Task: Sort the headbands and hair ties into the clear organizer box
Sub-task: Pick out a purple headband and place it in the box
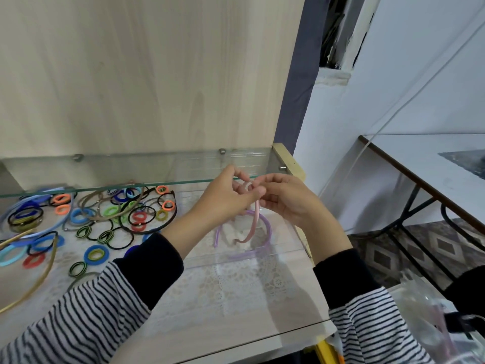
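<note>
Both hands up over box (237, 259), under front edge of glass shelf (105, 169). L hand (225, 198) and R hand (286, 198) meet at top of pink band (255, 222), fingers curled and pinching its arch from either side. Band hangs upright, ends down inside box, beside purple band (267, 224) lying in there. Ties (118, 214) plus other bands in loose heap on table (236, 298), left of box, well apart from hands.

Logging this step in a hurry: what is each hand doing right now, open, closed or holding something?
Left hand: fingers pinch the top of the pink headband.
Right hand: fingers curled on the same headband's top.
</note>
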Demonstrator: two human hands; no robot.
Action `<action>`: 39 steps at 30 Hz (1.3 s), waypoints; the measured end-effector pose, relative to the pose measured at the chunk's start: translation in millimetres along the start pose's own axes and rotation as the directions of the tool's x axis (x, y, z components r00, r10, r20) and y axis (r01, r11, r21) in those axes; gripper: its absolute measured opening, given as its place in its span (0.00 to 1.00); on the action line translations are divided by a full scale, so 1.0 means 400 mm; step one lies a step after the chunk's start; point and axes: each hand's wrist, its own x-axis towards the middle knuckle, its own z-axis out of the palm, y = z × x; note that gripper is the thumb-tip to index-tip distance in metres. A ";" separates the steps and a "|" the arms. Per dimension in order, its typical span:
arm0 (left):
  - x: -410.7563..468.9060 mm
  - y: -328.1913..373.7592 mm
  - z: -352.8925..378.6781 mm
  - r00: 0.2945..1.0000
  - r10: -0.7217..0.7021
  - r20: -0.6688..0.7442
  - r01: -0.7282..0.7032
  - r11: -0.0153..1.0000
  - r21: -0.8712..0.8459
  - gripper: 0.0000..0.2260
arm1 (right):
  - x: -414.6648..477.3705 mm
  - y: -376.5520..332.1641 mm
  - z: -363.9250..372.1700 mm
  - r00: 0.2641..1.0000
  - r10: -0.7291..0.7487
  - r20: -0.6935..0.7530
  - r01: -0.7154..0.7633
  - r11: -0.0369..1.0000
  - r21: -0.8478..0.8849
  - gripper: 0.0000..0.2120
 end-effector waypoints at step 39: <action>0.019 -0.202 -0.069 0.970 -0.229 0.079 0.150 0.825 0.544 0.19 | 0.086 0.173 -0.021 0.893 -0.305 -0.332 -0.135 0.520 -0.843 0.09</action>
